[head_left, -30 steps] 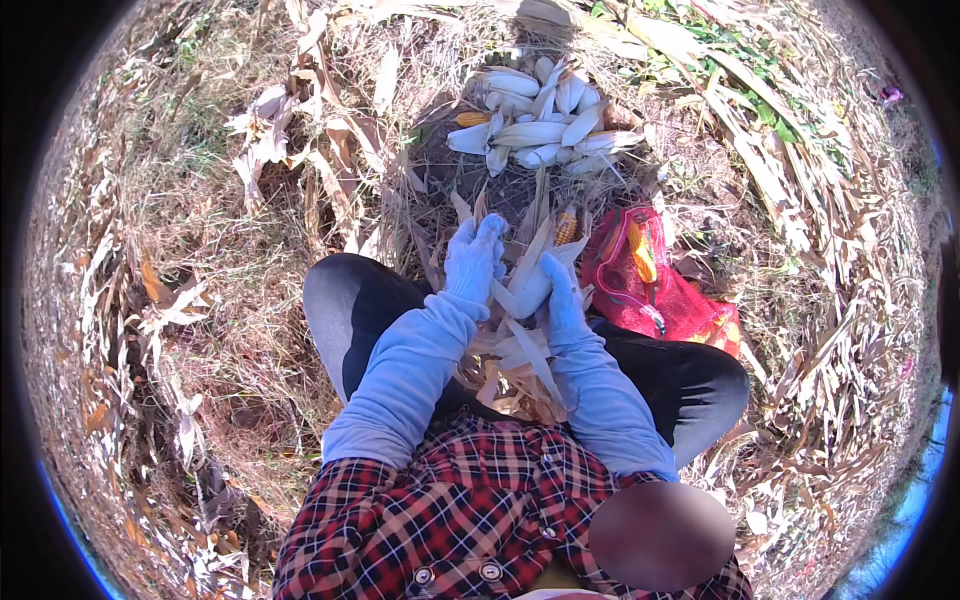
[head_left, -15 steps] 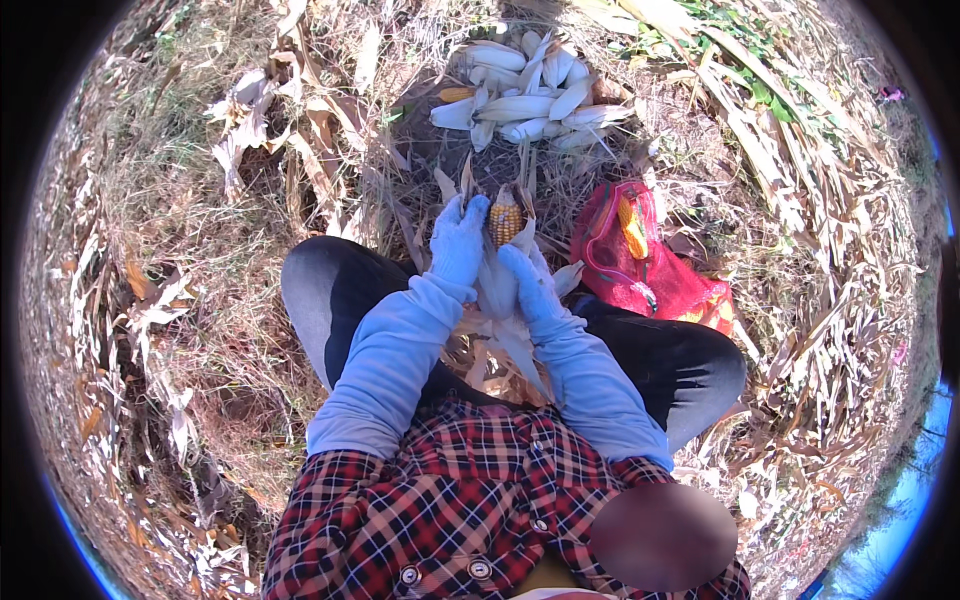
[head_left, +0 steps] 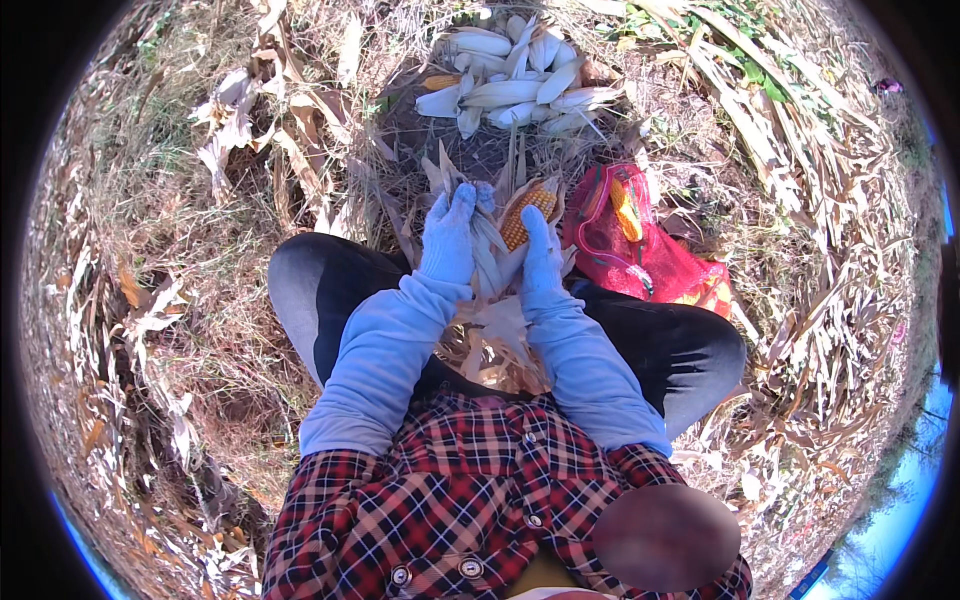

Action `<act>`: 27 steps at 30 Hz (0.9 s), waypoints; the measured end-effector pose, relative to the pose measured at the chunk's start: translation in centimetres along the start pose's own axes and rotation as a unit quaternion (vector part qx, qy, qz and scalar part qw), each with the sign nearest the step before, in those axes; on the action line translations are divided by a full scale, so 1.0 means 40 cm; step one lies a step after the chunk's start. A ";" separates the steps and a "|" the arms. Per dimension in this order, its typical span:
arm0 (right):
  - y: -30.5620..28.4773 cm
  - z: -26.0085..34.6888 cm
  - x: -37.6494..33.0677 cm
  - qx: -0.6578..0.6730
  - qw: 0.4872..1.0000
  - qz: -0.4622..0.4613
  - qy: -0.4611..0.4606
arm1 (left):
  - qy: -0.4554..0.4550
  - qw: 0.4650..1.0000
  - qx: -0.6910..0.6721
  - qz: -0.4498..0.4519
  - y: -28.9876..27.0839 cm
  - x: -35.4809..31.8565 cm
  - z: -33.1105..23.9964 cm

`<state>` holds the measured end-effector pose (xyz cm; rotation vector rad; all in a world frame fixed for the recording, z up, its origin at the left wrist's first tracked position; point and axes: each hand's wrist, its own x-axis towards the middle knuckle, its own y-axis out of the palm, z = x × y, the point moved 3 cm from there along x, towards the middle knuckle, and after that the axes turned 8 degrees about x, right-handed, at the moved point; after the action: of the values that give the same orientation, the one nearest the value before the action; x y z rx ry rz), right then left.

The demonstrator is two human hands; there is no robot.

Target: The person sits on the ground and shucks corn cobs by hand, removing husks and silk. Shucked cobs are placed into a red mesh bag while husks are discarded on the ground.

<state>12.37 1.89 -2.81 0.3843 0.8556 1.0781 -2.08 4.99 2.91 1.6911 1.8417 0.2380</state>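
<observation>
Both hands (head_left: 495, 240) around corn ear (head_left: 528, 215)

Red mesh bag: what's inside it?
One yellow husked corn cob shows through the open top of the red mesh bag. Orange patches at its lower end suggest more cobs, but the mesh and folds hide how many.

Two gloved hands, left (head_left: 448, 240) and right (head_left: 541, 252), one half-husked yellow cob (head_left: 527, 216), one red mesh bag (head_left: 640, 250) with one cob (head_left: 626, 208) inside, and roughly ten unhusked ears (head_left: 515, 82) piled.
</observation>
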 end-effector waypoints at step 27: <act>-0.066 -0.026 0.041 -0.305 0.943 -0.048 -0.128 | -0.024 0.819 0.562 0.108 0.015 -0.014 0.020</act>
<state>13.51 2.01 -5.88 -0.0413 0.2760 1.1136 -1.14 4.34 2.79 2.6057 1.8323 -1.0070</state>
